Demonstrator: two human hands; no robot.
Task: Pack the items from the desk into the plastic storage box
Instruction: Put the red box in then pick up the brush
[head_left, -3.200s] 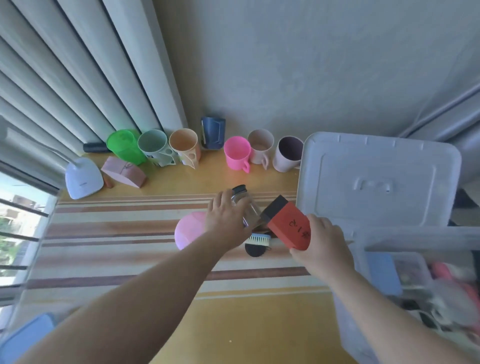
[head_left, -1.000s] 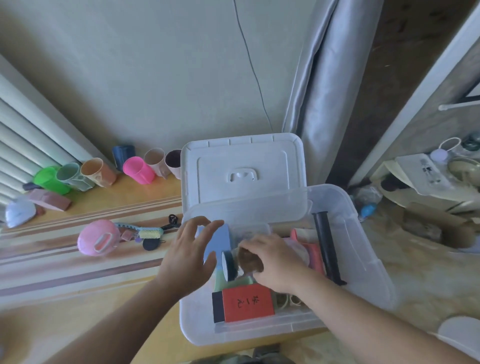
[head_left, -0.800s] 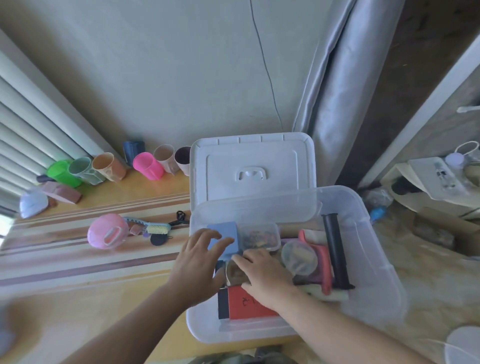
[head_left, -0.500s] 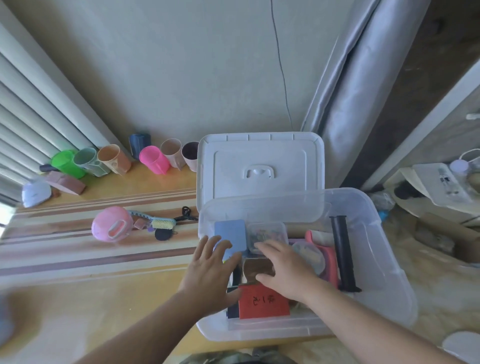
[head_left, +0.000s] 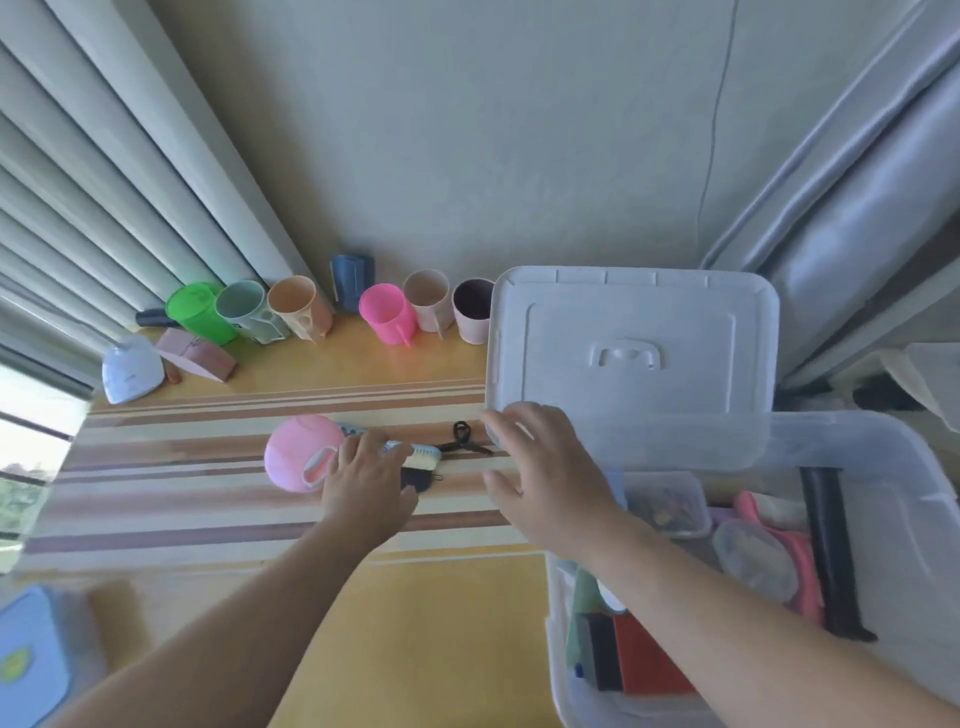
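The clear plastic storage box stands at the right, its white lid leaning behind it. Inside lie a red box, a black tube and small clear containers. On the striped desk lie a pink round item, a small brush, a black piece and small black scissors. My left hand reaches over the brush, fingers touching its handle, grip unclear. My right hand hovers open near the box's left edge, holding nothing.
A row of several coloured cups lines the wall at the back. A white lamp base and a pink box sit at the far left. A blue item lies at the near left corner. Curtains hang on both sides.
Both hands have left the box and moved left to the desk. The red box and the jar stay in the box. The camera has turned back toward the desk.
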